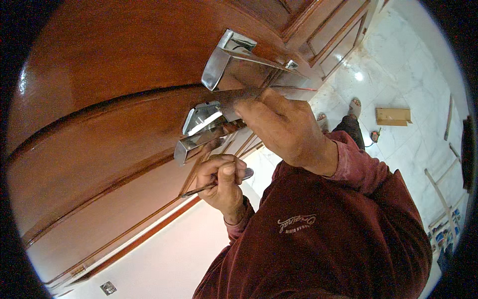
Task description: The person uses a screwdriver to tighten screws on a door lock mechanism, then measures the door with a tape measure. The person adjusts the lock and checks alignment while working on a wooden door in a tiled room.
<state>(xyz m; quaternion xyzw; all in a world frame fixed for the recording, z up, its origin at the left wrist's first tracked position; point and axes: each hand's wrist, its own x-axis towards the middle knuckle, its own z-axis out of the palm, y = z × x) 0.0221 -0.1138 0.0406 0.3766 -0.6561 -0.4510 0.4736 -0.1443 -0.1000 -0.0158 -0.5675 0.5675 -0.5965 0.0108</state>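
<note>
My left hand [222,185] is closed around a screwdriver [199,190]; its thin dark shaft points away from the doors, toward the lower left, and its rounded handle end shows past my fingers. My right hand [284,122] is bent at the shiny metal door handle plate [249,95], thumb and fingers pressed on its near end. Above that hand a chrome lever handle [217,69] stands out from the brown wooden door [124,55]. Below it sit an angular chrome fitting [201,118] and a second chrome bar-shaped handle [191,147]. My right fingertips are partly hidden.
Panelled wood [331,32] continues at the upper right. On the pale marble floor [398,65] lie an open cardboard box [393,116], a small red-and-black tape measure [375,136] and long thin strips [438,192]. A wall socket [108,288] is at the lower left.
</note>
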